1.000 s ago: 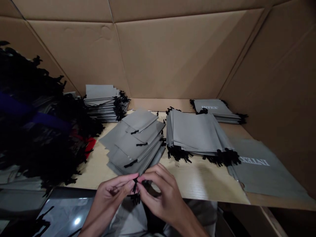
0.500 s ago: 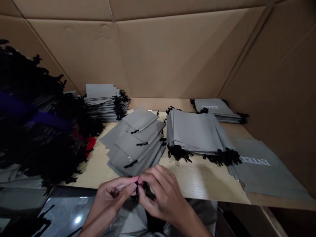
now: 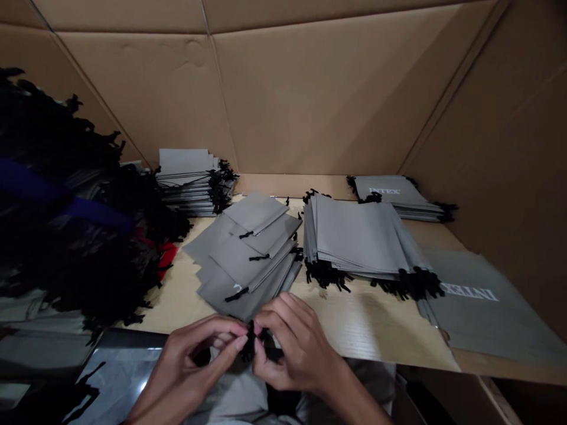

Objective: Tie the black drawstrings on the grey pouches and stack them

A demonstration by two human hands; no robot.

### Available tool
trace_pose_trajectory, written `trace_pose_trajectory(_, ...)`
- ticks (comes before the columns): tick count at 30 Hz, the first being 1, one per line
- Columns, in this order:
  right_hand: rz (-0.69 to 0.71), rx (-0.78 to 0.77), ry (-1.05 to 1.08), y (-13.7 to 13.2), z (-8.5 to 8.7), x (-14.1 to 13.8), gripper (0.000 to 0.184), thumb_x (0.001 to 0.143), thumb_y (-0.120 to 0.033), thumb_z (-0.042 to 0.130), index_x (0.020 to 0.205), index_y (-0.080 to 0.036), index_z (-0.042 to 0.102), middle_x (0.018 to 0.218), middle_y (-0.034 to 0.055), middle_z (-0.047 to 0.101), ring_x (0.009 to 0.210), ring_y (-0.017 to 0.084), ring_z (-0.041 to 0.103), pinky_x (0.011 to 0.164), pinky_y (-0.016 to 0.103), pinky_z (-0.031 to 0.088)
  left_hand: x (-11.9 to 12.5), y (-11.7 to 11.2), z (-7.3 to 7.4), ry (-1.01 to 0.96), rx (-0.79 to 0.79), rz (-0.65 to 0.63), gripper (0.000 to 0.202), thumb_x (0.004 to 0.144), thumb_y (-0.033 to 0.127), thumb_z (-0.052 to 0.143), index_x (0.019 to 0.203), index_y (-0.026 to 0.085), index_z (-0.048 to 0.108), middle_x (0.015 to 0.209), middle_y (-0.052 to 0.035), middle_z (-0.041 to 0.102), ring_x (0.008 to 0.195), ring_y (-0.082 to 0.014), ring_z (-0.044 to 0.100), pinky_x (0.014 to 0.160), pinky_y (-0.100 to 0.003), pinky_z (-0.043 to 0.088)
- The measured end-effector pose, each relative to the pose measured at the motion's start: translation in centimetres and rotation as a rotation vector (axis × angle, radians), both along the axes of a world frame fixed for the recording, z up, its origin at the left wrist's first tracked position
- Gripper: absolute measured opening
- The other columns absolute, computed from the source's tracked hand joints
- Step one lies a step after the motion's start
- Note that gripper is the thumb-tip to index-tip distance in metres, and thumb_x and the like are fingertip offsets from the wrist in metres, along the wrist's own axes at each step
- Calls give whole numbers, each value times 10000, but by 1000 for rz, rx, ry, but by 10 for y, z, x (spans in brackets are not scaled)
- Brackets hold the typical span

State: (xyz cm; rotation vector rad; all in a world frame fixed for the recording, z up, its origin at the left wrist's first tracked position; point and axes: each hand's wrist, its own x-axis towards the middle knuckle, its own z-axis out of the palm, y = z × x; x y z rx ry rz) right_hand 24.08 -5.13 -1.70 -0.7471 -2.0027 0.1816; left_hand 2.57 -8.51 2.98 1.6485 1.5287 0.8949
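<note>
Close to the table's front edge, my left hand (image 3: 197, 357) pinches a black drawstring cord (image 3: 250, 342) between thumb and fingertips. My right hand (image 3: 295, 345) faces it, thumb and fingers closed on the same cord from the other side. Fingers hide most of the cord, and I cannot make out its knot clearly. Just beyond my hands lies a fanned pile of grey drawstring pouches (image 3: 241, 260) with short black cord ends at their corners.
To the right are a larger grey pouch stack (image 3: 354, 236), a smaller INTEX-printed stack (image 3: 390, 192) and a flat INTEX bag (image 3: 491, 307). Another pouch stack (image 3: 186, 183) stands at the back left. A tall heap of black-corded bundles (image 3: 71, 224) fills the left. Cardboard walls (image 3: 319, 88) enclose the table.
My fingertips have drawn slightly apart, showing more of the black cord between them. The view has shifted a little, so the stacks appear farther right.
</note>
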Motion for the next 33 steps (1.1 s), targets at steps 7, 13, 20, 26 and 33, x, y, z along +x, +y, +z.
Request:
trace_pose_trajectory(7,54,131,-149,10,12,7,174,884,-178,571,1043,-174,642,890,56,662,857,240,587,775,369,505,-3,9,14,127,80,-156,92,923,338,809,877,285,869,842,-13,845,656,-161,746,572,-163,571)
trace_pose_trajectory(13,182,234,-353,25,24,12,93,926,-210,583,939,-172,668,812,41,602,825,233,532,691,362,449,-6,15,16,176,0,-294,108,969,307,745,906,256,816,872,-16,807,683,-153,734,613,-171,569)
trace_pose_trajectory(20,298,254,-473,37,33,9,105,958,-260,622,942,-165,663,835,37,573,826,226,505,672,366,395,-5,13,9,277,237,-324,144,922,113,665,887,249,633,810,22,686,706,-148,689,697,-200,539)
trace_pose_trajectory(26,311,212,-420,35,29,6,125,958,-266,586,988,-170,659,845,45,582,830,235,493,664,366,397,-1,14,7,283,283,-353,204,841,58,649,903,251,631,787,35,662,678,-143,657,674,-194,513)
trace_pose_trajectory(33,344,227,-308,37,20,2,115,861,-220,548,908,-174,643,791,31,527,762,218,443,633,361,363,4,16,4,25,32,-254,193,736,66,684,728,244,608,720,44,578,682,-152,540,648,-216,441)
